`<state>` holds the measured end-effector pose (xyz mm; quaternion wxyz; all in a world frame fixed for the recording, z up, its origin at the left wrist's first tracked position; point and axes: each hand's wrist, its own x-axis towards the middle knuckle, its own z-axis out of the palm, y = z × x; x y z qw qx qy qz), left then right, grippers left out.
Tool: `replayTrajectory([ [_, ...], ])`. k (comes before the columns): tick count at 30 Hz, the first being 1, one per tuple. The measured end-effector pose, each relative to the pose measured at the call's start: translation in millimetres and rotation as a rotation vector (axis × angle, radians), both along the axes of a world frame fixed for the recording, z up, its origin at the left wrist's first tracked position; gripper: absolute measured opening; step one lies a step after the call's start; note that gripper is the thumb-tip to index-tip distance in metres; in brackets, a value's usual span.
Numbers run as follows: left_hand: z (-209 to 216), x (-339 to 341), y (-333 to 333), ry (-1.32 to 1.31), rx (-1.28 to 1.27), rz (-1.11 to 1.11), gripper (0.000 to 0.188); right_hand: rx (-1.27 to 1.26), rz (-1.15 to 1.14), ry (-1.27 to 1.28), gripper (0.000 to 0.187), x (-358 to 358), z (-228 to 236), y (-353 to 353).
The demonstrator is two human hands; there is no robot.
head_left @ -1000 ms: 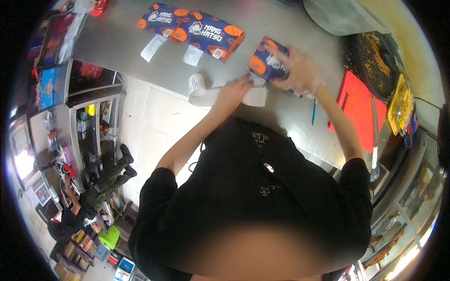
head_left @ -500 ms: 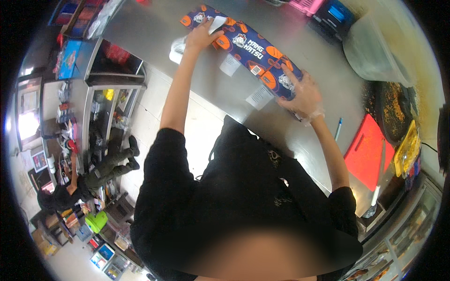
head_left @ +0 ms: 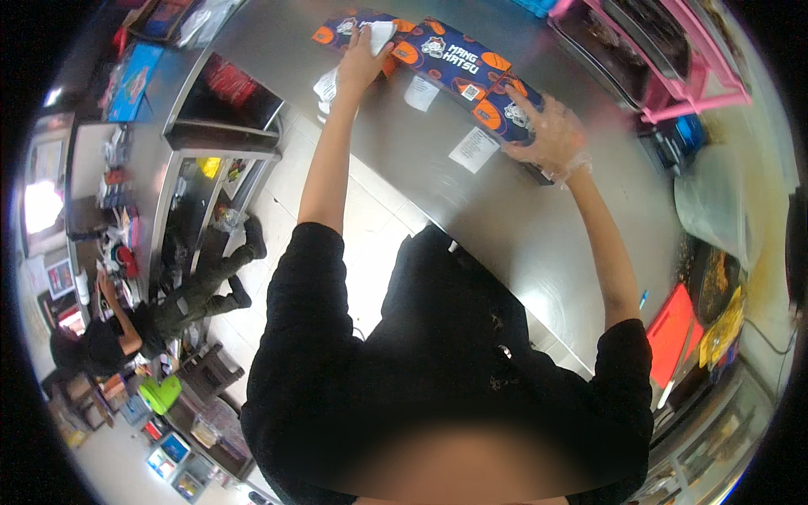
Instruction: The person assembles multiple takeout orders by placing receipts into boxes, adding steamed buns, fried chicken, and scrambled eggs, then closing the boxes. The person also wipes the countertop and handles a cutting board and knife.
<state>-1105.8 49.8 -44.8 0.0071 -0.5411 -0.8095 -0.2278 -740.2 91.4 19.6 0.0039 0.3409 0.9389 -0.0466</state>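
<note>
A row of dark-blue cartons printed with orange shapes (head_left: pixel 454 59) lies across the steel table. My left hand (head_left: pixel 362 67) rests over the carton at the left end (head_left: pixel 335 30), its fingers stretched out and the thumb apart. A white paper slip (head_left: pixel 383 34) shows between thumb and forefinger. Wearing a clear plastic glove, my right hand (head_left: pixel 551 139) is spread over the right-end carton (head_left: pixel 507 109). More slips, one under the middle carton (head_left: pixel 421 93) and one by the right carton (head_left: pixel 474 150), lie at the near edge. A crumpled-looking white paper (head_left: pixel 326 84) is beside my left wrist.
A pink rack with dark trays (head_left: pixel 732 97) stands at the back right. Along the wall are a translucent tub (head_left: pixel 711 202), a red cutting board (head_left: pixel 671 337) and a yellow packet (head_left: pixel 722 328). Another person (head_left: pixel 101 337) works at shelves on the left.
My view has shifted, bringing more of the pink rack in. Seams between the cartons now look wider, and the right hand sits farther onto the end. Both hands stay on the row.
</note>
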Motion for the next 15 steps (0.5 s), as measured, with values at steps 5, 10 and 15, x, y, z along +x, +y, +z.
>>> replayTrajectory([
  [5, 21.8, -12.0, -70.0, -0.287, 0.209, 0.184, 0.061, 0.183, 0.121, 0.204, 0.073, -32.3, 24.0, 18.2],
  [10, 7.8, -19.0, -124.7, -0.018, -0.071, -0.012, 0.07, -0.078, 0.146, 0.503, 0.06, -129.5, 47.9, 15.3],
  [15, 0.9, -25.9, -104.8, -0.002, -0.363, -0.003, 0.078, 0.207, 0.208, 0.214, 0.072, -267.2, 21.2, 30.2],
])
